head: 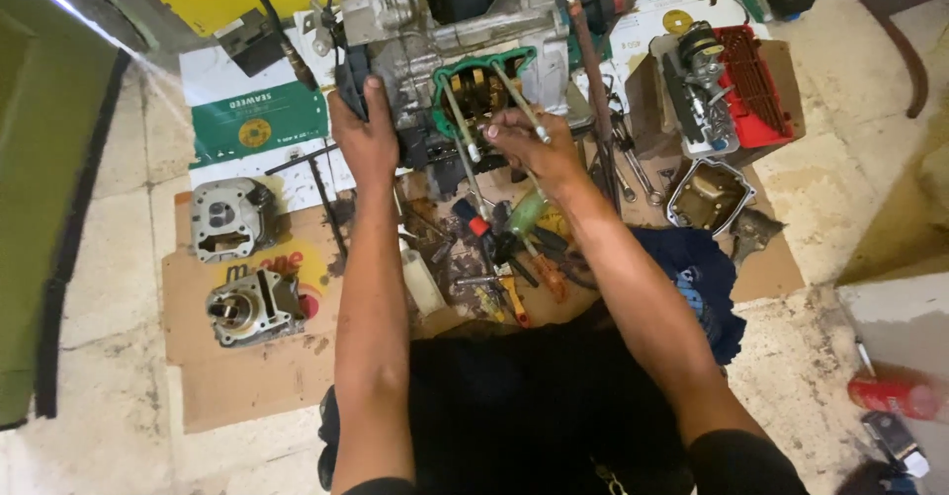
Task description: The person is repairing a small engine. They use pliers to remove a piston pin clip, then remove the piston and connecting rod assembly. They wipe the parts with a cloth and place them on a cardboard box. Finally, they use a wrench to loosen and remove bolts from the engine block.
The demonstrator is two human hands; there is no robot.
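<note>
Green-gasketed grey metal engine block (465, 50): my left hand (368, 134) clasps its left side, right hand (534, 144) fingers pinch its long stud (519, 100).

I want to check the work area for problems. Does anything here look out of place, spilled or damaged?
Nothing looks broken. The left hand braces the engine block; the right hand pinches a stud. Screwdrivers lie in a loose heap on the stained cardboard, close to the knees.

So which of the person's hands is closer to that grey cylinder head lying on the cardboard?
Left. The left hand grips the engine block's side, just up and right of the cylinder head. The right hand pinches a long stud farther right.
</note>
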